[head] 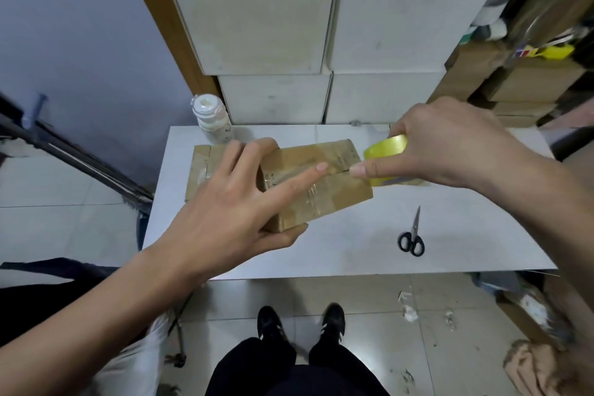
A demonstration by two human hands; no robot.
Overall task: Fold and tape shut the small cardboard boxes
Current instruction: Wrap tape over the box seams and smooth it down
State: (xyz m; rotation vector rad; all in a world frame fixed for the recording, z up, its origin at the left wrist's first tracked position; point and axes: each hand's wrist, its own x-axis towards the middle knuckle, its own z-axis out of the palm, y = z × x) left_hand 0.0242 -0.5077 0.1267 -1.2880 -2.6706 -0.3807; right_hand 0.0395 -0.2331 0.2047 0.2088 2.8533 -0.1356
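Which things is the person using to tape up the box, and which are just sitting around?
Being used:
cardboard box, gripped by the left hand
yellow tape roll, held by the right hand
scissors, probably for cutting the tape

Just lying about:
white bottle
flat cardboard behind the box
stacked white boxes

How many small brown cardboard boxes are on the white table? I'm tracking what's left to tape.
2. One box is held by the left hand, seam up. One flattened box lies behind it, partly covered. More may be hidden under them.
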